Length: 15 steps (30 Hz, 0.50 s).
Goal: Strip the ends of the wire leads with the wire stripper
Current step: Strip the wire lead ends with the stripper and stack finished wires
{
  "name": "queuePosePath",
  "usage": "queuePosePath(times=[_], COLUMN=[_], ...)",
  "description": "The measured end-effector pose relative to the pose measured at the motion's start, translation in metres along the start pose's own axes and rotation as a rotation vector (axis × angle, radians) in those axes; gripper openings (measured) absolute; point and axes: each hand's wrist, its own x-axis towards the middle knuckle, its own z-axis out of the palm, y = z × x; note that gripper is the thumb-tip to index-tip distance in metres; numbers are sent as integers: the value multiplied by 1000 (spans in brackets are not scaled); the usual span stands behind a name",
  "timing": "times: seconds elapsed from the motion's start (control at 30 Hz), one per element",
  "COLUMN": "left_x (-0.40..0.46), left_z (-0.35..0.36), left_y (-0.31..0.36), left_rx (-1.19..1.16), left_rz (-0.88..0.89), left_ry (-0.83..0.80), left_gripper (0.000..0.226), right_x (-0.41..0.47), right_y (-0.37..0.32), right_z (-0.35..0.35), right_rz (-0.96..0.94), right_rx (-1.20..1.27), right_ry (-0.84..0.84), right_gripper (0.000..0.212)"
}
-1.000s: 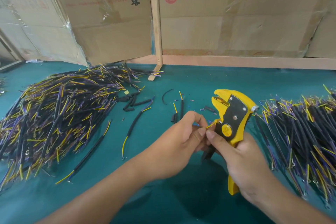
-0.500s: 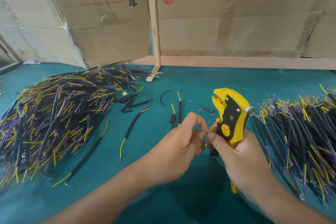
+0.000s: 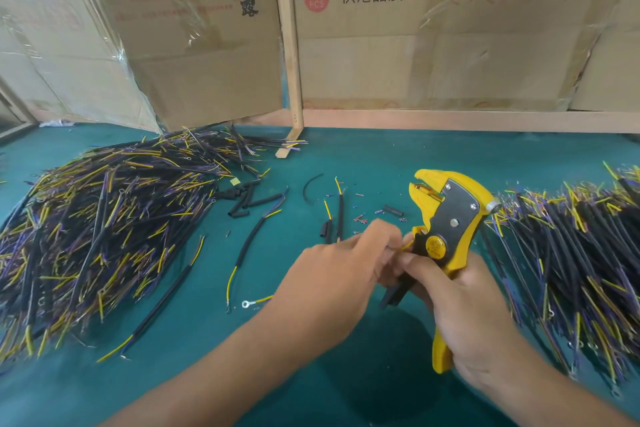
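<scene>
Wire stripper (image 3: 450,218) in right hand (image 3: 474,319), left hand (image 3: 332,284) pinching wire lead (image 3: 406,246)

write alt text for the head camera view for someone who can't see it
A right hand grips a yellow and black wire stripper upright while the left hand pinches a thin yellow wire lead beside its pivot. Large piles of black-sleeved yellow and purple wire leads flank them on a green table.

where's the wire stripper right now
In the head view, right of centre: the yellow wire stripper stands upright in the right hand, beside the left hand, with the right wire pile behind.
</scene>
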Motion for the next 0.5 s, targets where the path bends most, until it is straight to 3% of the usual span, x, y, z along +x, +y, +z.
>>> queuePosePath(times=[0.1,0.2,0.3,0.43,0.5], left_x=[0,-2,0,3,4], left_z=[4,7,6,0,-1], left_y=[3,4,1,0,0], left_rx=[75,-131,-311,-684,-743], left_rz=[-61,-109,-105,-76,-58], left_ry=[58,75,54,-1,31], left_gripper=[24,14,14,17,19], right_x=[0,0,0,1,0], right_y=[2,3,2,2,0], right_z=[0,1,1,0,1], right_rz=[28,33,49,62,51], right_rx=[10,14,11,7,-10], right_ry=[27,36,23,17,-10], right_gripper=[12,20,8,8,17])
